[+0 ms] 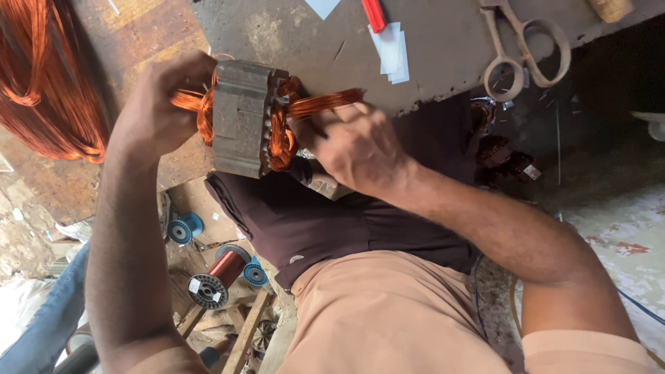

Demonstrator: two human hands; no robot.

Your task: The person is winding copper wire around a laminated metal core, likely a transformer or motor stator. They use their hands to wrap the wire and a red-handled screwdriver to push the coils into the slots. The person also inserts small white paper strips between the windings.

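Left hand [156,111] closed on the gray motor core [239,118], right hand [357,149] pinching its copper wire bundle [325,104]; white paper slips [390,52] and red marker [374,14] on the bench above.

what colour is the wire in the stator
Copper orange wire in the grey stator, seen in the head view.

One head-worn camera looks steeply down, close over the lap and workbench [443,48] edge.
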